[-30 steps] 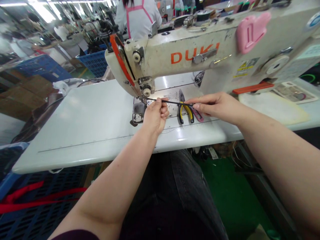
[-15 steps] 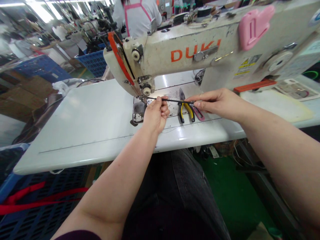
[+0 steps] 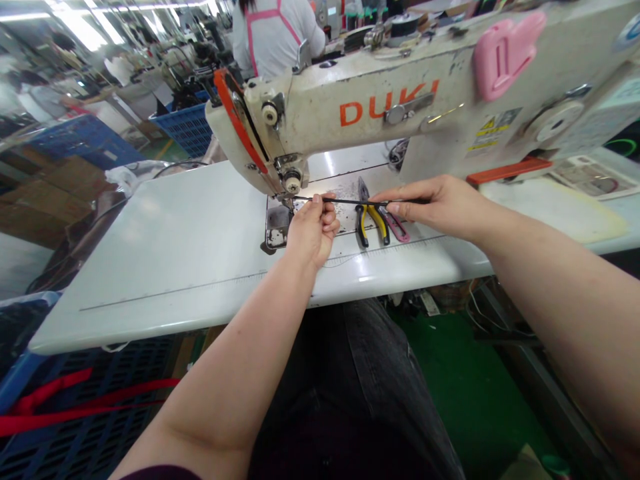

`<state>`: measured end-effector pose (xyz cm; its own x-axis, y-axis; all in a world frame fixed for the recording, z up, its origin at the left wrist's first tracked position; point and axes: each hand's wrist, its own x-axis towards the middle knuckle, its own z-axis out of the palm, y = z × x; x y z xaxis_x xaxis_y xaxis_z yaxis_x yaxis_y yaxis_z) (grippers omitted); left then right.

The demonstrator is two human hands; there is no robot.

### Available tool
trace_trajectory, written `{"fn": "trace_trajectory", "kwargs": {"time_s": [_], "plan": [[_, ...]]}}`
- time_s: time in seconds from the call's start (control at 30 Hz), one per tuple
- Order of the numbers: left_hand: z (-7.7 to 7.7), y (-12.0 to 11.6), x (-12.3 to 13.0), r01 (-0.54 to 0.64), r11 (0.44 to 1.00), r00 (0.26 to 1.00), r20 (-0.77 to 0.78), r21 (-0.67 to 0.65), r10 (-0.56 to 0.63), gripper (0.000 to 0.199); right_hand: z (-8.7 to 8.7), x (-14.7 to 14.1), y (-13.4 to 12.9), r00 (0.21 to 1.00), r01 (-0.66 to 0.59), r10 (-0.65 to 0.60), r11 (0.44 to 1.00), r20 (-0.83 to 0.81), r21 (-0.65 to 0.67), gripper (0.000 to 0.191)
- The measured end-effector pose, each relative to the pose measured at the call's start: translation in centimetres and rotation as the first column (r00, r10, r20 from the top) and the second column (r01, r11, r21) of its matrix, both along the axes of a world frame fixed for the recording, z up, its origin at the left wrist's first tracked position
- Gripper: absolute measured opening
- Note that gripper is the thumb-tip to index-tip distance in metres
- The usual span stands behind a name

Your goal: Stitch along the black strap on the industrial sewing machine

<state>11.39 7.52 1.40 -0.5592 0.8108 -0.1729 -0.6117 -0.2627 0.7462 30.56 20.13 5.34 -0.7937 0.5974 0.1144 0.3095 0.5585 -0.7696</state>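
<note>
A thin, straight black rod [image 3: 350, 201] runs level from the needle area of the sewing machine [image 3: 320, 113] to my right hand. My left hand [image 3: 316, 223] is closed around the rod's left part, just right of the presser foot [image 3: 289, 203], with thumb and forefinger pinching it. My right hand [image 3: 425, 203] pinches the other part between thumb and fingers, and a dark end shows past the fingertips. Whether the rod's left end touches the machine is too small to tell. Beneath it lie yellow-and-black pliers [image 3: 373, 217] and a pink-handled tool [image 3: 399, 225], partly covered by my right hand.
The white table [image 3: 165, 233] carries a printed ruler line. A pink holder [image 3: 505, 57] is fixed to the machine arm. Left below stands a blue crate [image 3: 110, 427] with red straps [image 3: 95, 400]. Another person [image 3: 277, 40] is behind the machine.
My right hand's grip looks slightly shifted, and a dark end of the rod now shows beyond its fingers. My left hand stays in place.
</note>
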Motion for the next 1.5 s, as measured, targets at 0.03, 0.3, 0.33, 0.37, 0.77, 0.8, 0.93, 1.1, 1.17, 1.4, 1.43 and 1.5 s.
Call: {"fn": "trace_trajectory", "kwargs": {"time_s": [0.03, 0.3, 0.33, 0.37, 0.77, 0.8, 0.93, 1.1, 1.17, 1.4, 1.43, 1.5], "plan": [[0.0, 0.0, 0.0, 0.0, 1.0, 1.0, -0.001, -0.008, 0.0, 0.029, 0.0, 0.0, 0.0, 1.0, 0.001, -0.001, 1.0, 0.001, 0.003, 0.035], [0.3, 0.1, 0.1, -0.014, 0.999, 1.0, -0.005, -0.048, 0.014, 0.027, 0.6, -0.7, 0.5, 0.989, -0.077, 0.083, 0.996, 0.124, -0.05, 0.04], [0.3, 0.1, 0.2, -0.016, 0.999, 1.0, -0.006, -0.049, 0.016, 0.027, 0.7, -0.7, 0.5, 0.99, -0.073, 0.074, 0.997, 0.119, -0.008, 0.038], [0.4, 0.1, 0.2, -0.018, 0.999, 1.0, -0.006, -0.047, 0.018, 0.027, 0.8, -0.8, 0.4, 0.992, -0.06, 0.055, 0.997, 0.113, 0.042, 0.037], [0.1, 0.0, 0.3, -0.017, 1.0, 1.0, 0.017, -0.019, 0.018, 0.026, 1.4, -0.2, -0.8, 0.972, 0.017, -0.106, 0.922, 0.209, 0.388, 0.035], [0.1, 0.0, 0.3, -0.018, 1.0, 1.0, 0.016, -0.012, 0.019, 0.025, 1.6, -0.2, -0.9, 0.972, 0.003, -0.1, 0.91, 0.213, 0.415, 0.036], [0.1, -0.1, 0.4, -0.006, 1.0, 0.999, 0.046, 0.021, 0.005, 0.027, 1.6, -0.2, -1.5, 0.972, -0.046, -0.085, 0.844, 0.217, 0.535, 0.04], [0.1, -0.1, 0.4, 0.004, 0.999, 0.997, 0.081, 0.039, -0.008, 0.028, 0.7, -0.2, -2.2, 0.982, -0.012, -0.106, 0.791, 0.157, 0.611, 0.036], [0.0, 0.0, 0.3, -0.008, 0.999, 0.996, 0.085, 0.04, 0.005, 0.028, 0.5, -0.2, -2.4, 0.986, 0.025, -0.121, 0.786, 0.113, 0.618, 0.034], [0.9, -1.6, 1.3, 0.013, 1.0, 0.999, 0.038, -0.003, -0.013, 0.014, -0.1, -0.5, -2.2, 0.986, 0.092, -0.157, 0.799, 0.058, 0.595, 0.028], [1.3, -2.3, 1.4, 0.031, 0.999, 1.0, -0.004, -0.044, -0.031, 0.009, -0.2, -0.5, -2.1, 0.987, 0.092, -0.154, 0.801, 0.054, 0.591, 0.027], [2.1, -4.1, 1.1, 0.068, 0.987, 0.984, -0.152, -0.144, -0.09, 0.014, -0.3, -0.6, -1.9, 0.988, 0.091, -0.146, 0.806, 0.048, 0.585, 0.026]]}}
